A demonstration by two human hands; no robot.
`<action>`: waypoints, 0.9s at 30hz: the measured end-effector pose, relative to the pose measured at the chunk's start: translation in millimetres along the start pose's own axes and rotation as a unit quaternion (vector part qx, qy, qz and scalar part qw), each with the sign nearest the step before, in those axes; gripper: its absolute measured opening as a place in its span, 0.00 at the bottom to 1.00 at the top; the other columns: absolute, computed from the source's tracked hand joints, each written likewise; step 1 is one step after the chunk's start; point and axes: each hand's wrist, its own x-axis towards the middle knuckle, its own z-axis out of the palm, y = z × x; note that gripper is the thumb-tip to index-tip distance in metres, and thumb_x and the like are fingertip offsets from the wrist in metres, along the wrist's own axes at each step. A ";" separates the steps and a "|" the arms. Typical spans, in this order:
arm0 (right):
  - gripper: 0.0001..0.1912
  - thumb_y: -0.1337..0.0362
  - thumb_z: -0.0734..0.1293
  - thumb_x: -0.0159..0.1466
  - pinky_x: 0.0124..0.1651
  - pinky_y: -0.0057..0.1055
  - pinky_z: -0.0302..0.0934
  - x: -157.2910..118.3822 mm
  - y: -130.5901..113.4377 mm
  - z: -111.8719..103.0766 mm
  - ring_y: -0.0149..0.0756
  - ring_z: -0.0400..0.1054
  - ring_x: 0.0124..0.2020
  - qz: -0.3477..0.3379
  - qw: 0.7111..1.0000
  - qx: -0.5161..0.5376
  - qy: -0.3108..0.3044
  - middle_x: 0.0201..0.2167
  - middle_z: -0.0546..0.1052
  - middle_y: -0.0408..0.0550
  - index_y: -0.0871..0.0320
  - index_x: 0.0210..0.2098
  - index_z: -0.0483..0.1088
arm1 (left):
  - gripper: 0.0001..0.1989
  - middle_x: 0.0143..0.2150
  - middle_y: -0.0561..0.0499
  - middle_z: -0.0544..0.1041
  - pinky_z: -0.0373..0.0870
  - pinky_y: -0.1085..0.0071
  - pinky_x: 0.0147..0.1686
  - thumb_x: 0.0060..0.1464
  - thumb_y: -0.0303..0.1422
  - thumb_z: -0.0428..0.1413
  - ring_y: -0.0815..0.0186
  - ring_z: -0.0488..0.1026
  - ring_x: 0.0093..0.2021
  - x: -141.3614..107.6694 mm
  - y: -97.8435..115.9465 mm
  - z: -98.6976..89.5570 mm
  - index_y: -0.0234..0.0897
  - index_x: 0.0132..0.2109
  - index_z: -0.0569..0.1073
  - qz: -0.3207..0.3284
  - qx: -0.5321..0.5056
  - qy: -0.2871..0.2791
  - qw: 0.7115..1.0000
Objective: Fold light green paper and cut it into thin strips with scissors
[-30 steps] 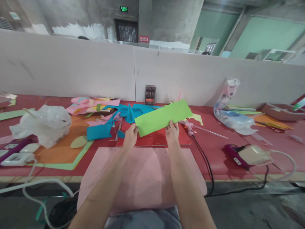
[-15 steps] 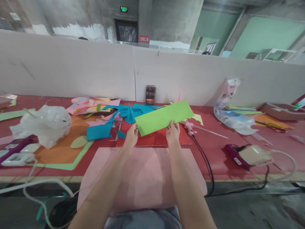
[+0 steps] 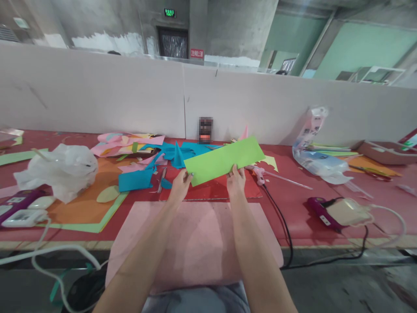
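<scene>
A bright green paper strip (image 3: pixel 224 160) is held up in the air, its right end tilted higher than its left. My left hand (image 3: pixel 181 183) pinches its lower left corner, with the thumb on the near face. Along the lower edge, right of the middle, my right hand (image 3: pixel 236 179) grips the strip, thumb in front and fingers behind. Below the strip lies a red board (image 3: pixel 211 187). Behind and left of it are a blue paper cone (image 3: pixel 178 156) and a folded blue paper piece (image 3: pixel 135 180).
A pink glue gun (image 3: pixel 259 174) with a black cord lies to the right. Purple power strips (image 3: pixel 321 213) sit on both sides. On the left are a white plastic bag (image 3: pixel 65 167) and orange sheets (image 3: pixel 78 208). Scissors (image 3: pixel 371 172) lie far right. A white partition (image 3: pixel 130 95) stands behind.
My left hand has shifted slightly right, and its thumb now lies over the strip's lower left corner. The strip and my right hand have barely moved.
</scene>
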 end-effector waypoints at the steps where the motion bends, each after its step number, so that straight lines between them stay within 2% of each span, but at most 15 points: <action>1: 0.15 0.63 0.66 0.52 0.44 0.32 0.63 -0.1 -0.1 0.3 0.27 0.70 0.38 0.002 1.000 0.004 -0.001 0.41 0.74 0.43 0.52 0.39 0.62 | 0.14 0.39 0.44 0.74 0.66 0.66 0.41 0.50 0.38 0.50 0.61 0.72 0.42 -0.4 0.1 -0.2 0.35 0.42 0.67 -0.003 0.002 0.001 1.000; 5: 0.16 0.63 0.67 0.52 0.44 0.32 0.63 -0.9 -1.8 2.0 0.28 0.70 0.39 0.005 1.000 0.013 -0.001 0.43 0.73 0.45 0.52 0.40 0.63 | 0.10 0.31 0.47 0.74 0.66 0.68 0.36 0.49 0.39 0.51 0.63 0.72 0.35 -1.3 -1.1 -1.8 0.36 0.31 0.67 -0.009 0.028 0.008 1.000; 7: 0.17 0.63 0.67 0.52 0.44 0.32 0.63 -2.4 -3.1 3.6 0.28 0.70 0.40 0.009 1.000 0.017 -0.013 0.44 0.72 0.45 0.52 0.41 0.63 | 0.10 0.29 0.49 0.73 0.66 0.69 0.34 0.48 0.40 0.51 0.64 0.72 0.32 -1.3 -1.4 -2.8 0.36 0.29 0.66 -0.009 0.040 0.018 0.999; 13: 0.17 0.62 0.69 0.51 0.45 0.30 0.64 -5.6 -2.1 6.5 0.29 0.69 0.41 0.023 0.999 0.016 -0.042 0.44 0.72 0.44 0.53 0.40 0.65 | 0.11 0.26 0.50 0.73 0.65 0.71 0.32 0.46 0.41 0.52 0.64 0.72 0.31 -1.4 2.1 -5.7 0.37 0.26 0.65 -0.017 0.039 0.039 0.998; 20: 0.17 0.63 0.69 0.50 0.43 0.31 0.65 -6.3 -0.5 6.5 0.30 0.70 0.41 0.024 0.998 0.014 -0.048 0.40 0.75 0.44 0.53 0.40 0.66 | 0.14 0.25 0.50 0.75 0.63 0.74 0.29 0.44 0.43 0.53 0.65 0.72 0.29 -2.8 5.4 -10.8 0.36 0.25 0.68 -0.074 0.061 0.081 0.992; 27: 0.16 0.66 0.70 0.48 0.42 0.32 0.66 -7.9 -2.3 9.4 0.32 0.70 0.41 0.026 0.998 0.030 -0.054 0.38 0.76 0.43 0.53 0.37 0.68 | 0.14 0.27 0.49 0.75 0.63 0.73 0.31 0.47 0.43 0.50 0.64 0.72 0.31 0.4 -1.0 -10.9 0.36 0.27 0.68 -0.049 0.055 0.081 0.994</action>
